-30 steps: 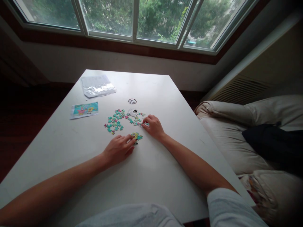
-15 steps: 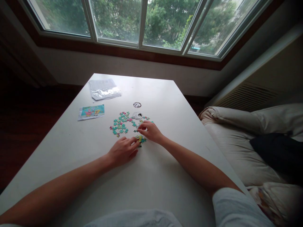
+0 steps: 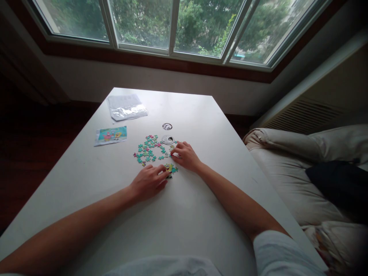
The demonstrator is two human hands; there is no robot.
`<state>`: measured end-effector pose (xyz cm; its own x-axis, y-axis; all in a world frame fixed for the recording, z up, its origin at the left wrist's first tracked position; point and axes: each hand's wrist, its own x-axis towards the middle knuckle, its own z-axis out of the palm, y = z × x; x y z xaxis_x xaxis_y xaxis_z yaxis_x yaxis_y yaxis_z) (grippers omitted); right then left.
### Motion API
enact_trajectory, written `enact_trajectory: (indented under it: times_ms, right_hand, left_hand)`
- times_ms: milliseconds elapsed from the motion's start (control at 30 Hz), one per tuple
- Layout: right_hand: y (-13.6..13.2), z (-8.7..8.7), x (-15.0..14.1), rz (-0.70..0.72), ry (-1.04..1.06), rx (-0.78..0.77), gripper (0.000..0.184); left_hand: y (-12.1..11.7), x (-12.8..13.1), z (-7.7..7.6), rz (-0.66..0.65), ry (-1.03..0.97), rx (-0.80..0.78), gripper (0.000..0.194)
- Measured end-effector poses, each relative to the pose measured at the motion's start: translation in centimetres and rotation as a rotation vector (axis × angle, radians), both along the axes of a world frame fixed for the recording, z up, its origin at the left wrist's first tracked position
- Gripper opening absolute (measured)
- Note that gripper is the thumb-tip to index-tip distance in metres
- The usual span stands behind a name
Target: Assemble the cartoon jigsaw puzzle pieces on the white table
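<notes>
A joined section of jigsaw puzzle (image 3: 171, 168), with a yellow cartoon figure on it, lies flat on the white table (image 3: 184, 222). My left hand (image 3: 150, 180) rests at its left side, fingers loosely spread and the fingertips touching its edge. Farther off and to the right, my right hand (image 3: 186, 156) is bent down, with its fingertips gathered at a small puzzle piece; the fingers partly hide it. Loose puzzle pieces (image 3: 148, 147), mostly teal with some pink, lie in a ring-like scatter beyond my left hand.
Behind the pieces are a round grey-white disc (image 3: 168, 140) and a smaller round item (image 3: 167, 126). A picture card (image 3: 111, 135) lies at the left, with a clear plastic bag (image 3: 128, 108) beyond it. A cushioned sofa (image 3: 276, 165) stands along the right.
My right hand has shifted slightly right and away from me, uncovering small pieces left of its fingertips. My left hand stays almost in place beside the joined section.
</notes>
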<state>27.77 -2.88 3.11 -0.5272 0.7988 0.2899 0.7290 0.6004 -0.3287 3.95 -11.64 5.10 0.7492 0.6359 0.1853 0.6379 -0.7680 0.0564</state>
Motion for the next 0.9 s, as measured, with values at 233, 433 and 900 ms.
enact_trajectory:
  times_ms: [233,433,900]
  right_hand:
    - [0.7,-0.9,0.3,-0.078,0.082,0.011,0.021]
    - [1.8,-1.5,0.6,-0.201,0.05,0.05,0.031]
    - [2.0,-1.7,-0.2,-0.214,0.029,0.024,0.025]
  left_hand:
    - [0.6,-0.7,-0.1,0.043,-0.018,0.003,0.031]
    - [0.9,-0.8,-0.3,0.045,-0.025,-0.019,0.033]
    - [0.9,-0.6,-0.6,0.056,-0.017,-0.024,0.032]
